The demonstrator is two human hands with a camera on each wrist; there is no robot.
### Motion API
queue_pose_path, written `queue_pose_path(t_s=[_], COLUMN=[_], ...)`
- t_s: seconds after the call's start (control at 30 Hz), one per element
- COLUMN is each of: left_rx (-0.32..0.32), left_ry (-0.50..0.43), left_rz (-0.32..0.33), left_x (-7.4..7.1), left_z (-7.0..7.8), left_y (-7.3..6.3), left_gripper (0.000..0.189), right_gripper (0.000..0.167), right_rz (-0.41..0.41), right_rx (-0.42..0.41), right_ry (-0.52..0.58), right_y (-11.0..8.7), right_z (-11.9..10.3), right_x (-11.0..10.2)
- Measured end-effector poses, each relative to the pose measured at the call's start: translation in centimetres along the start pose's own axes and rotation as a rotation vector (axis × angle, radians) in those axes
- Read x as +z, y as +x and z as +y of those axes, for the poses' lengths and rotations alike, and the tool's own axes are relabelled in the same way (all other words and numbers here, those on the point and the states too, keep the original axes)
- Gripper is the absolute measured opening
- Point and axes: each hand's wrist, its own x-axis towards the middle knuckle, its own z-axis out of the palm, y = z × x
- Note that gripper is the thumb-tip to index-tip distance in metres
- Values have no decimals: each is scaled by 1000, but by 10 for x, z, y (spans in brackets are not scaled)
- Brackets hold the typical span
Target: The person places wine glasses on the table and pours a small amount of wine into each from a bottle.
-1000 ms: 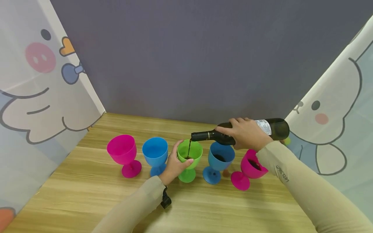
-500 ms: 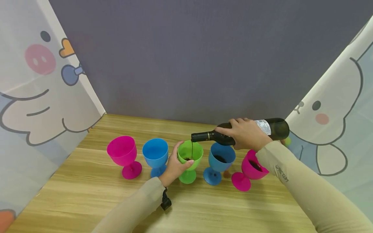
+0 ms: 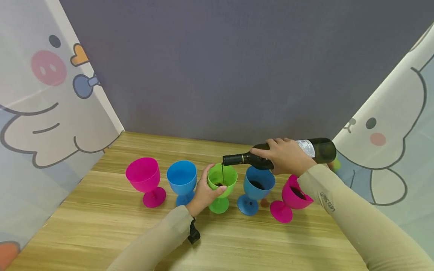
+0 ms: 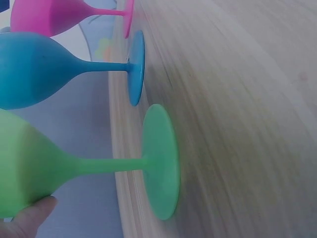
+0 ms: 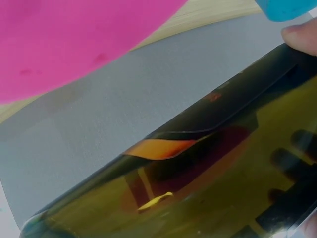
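Observation:
My right hand (image 3: 288,155) grips a dark glass wine bottle (image 3: 323,149) by its shoulder, tipped nearly level with the mouth pointing left. A thin stream of dark liquid falls from it into a green plastic goblet (image 3: 231,180), where a little dark liquid lies at the bottom. Around the left side of that goblet's bowl my left hand (image 3: 205,194) curls, thumb at the near rim. In the left wrist view the green foot (image 4: 161,163) stands on the wooden table. The right wrist view shows the bottle's body (image 5: 198,183) up close, with liquid inside.
Right of the green goblet stand a blue goblet (image 3: 249,186) and a pink goblet (image 3: 288,201), both with dark liquid inside. To the left are another blue goblet (image 3: 183,184) and a pink one (image 3: 145,178). A grey panel (image 3: 217,67) rises behind the wooden table (image 3: 84,222).
Liquid keeps running from the bottle into the green goblet, in a thinner stream than a second ago. Both hands hold nearly the same positions; the view shifts slightly.

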Motion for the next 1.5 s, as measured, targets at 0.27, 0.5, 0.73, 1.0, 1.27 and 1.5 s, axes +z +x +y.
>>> queue_pose_path(t_s=[0.27,0.5,0.73,1.0,1.27,1.5], left_rx=[5,10,9,-16,-40,9], left_ry=[-12,-12,5,48,78,139], left_rz=[-10,-1,5,1,21,45], left_x=[2,2,3,-1,-1,-2], left_z=[0,0,2,2,3,3], left_y=[1,1,2,2,-1,-2], left_gripper=[83,82,84,84,86,92], right_gripper=[81,80,81,80,79,79], right_rz=[4,4,4,6,26,32], right_rx=[-8,-12,-4,1,-19,-18], right_ry=[-20,-25,-22,-9,-17,-26], right_y=[-2,-2,-2,-3,-4,-4], right_z=[2,1,2,3,1,1], right_x=[1,-1,-3,-1,2,2])
